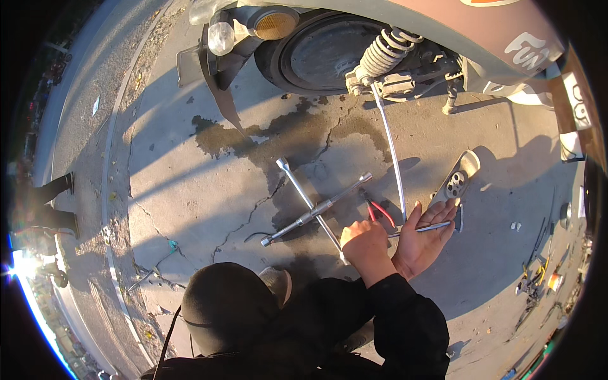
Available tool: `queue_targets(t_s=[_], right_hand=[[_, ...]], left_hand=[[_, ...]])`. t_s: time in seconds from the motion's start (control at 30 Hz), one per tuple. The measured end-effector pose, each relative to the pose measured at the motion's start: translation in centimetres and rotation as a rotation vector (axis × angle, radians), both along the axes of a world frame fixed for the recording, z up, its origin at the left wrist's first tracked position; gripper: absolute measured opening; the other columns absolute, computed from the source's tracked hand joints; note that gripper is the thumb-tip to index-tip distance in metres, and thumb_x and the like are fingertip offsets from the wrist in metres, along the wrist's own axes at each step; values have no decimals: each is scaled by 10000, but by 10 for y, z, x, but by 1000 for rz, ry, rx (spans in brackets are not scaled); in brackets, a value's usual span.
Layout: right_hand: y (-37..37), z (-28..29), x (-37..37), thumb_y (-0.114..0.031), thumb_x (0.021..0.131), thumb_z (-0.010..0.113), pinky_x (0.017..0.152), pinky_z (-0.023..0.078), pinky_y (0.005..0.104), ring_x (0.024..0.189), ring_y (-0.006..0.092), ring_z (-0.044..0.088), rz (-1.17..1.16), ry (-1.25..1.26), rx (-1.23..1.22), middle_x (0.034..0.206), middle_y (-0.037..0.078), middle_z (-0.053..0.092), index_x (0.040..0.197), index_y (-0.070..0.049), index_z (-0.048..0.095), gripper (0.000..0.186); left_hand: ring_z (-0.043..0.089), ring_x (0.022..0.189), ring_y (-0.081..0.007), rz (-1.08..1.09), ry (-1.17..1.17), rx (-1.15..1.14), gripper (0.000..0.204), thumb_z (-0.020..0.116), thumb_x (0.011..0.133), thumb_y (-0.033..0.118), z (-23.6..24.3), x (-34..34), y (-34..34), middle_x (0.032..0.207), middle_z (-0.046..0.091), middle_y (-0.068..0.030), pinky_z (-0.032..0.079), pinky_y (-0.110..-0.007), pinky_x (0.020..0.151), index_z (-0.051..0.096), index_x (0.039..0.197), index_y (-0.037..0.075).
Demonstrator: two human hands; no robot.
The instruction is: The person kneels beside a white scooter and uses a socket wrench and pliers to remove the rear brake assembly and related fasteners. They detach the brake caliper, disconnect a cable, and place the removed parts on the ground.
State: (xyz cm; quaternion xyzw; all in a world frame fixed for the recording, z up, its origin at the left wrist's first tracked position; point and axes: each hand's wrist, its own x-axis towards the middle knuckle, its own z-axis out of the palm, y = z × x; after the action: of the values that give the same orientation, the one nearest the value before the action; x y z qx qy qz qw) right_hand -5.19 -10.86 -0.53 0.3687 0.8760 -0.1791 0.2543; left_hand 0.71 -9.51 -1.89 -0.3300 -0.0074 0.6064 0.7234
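My right hand point(367, 249) is a closed fist around one end of a thin silver metal rod point(434, 227). The rod runs across the upturned palm of my left hand point(421, 244), whose fingers are stretched out and thumb raised. My forearms cross, the right over the left. Just beyond the fist lie pliers with red handles point(383, 213). To their left, a chrome four-way lug wrench point(322, 208) rests on the ground. Past my left fingers is a long, rounded metal piece with round holes point(457, 183).
Ahead stands a vehicle with a wheel point(320, 54) and a coil-spring shock absorber point(386, 56). A long pale rod point(391, 145) slants from the shock's base toward my hands. Loose tools point(535, 285) lie at far right. Another person's legs point(58, 206) show at far left.
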Motion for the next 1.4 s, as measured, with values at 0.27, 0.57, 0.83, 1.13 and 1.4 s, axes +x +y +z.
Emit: queue_targets(t_s=[0.27, 0.57, 0.83, 1.13, 1.4], right_hand=[[33, 37, 77, -339, 976, 561, 1037, 414, 430, 1148, 370, 573, -693, 917, 704, 1213, 181, 626, 1248, 18, 552, 449], [75, -26, 119, -472, 1000, 536, 933, 472, 385, 1050, 277, 611, -1636, 1822, -700, 1054, 159, 646, 877, -63, 577, 430], [49, 30, 97, -486, 1000, 538, 441, 268, 264, 460, 116, 359, -1397, 1715, -591, 506, -7, 361, 541, -117, 366, 614], [-14, 8, 1, -242, 851, 671, 783, 537, 429, 859, 287, 693, -31, 382, -114, 918, 112, 725, 881, -48, 712, 200], [53, -3, 113, -308, 1031, 523, 1055, 421, 410, 1273, 309, 497, -1658, 1488, -442, 1377, 185, 519, 1324, 25, 499, 444]], left_hand=[[429, 1365, -220, -88, 302, 302, 610, 352, 1044, 539, -18, -5, -7, 1432, 494, -149, 334, -373, 1123, 404, 1459, 96], [633, 1097, -271, -914, 2268, 335, 485, 713, 866, 372, 50, -41, -60, 1185, 630, -180, 485, -321, 938, 591, 1228, 73], [638, 889, -263, -649, 2190, -3, 269, 718, 787, 191, -59, -54, -56, 912, 647, -134, 499, -363, 756, 653, 1010, 55], [404, 1359, -204, -115, 446, 472, 313, 483, 1041, 379, -35, 10, 4, 1446, 459, -6, 238, -446, 1178, 593, 1287, 221], [353, 1434, -293, -457, 1567, 474, 868, 697, 910, 200, -55, -33, -12, 1606, 235, -153, 393, -379, 1088, 150, 1572, 67]])
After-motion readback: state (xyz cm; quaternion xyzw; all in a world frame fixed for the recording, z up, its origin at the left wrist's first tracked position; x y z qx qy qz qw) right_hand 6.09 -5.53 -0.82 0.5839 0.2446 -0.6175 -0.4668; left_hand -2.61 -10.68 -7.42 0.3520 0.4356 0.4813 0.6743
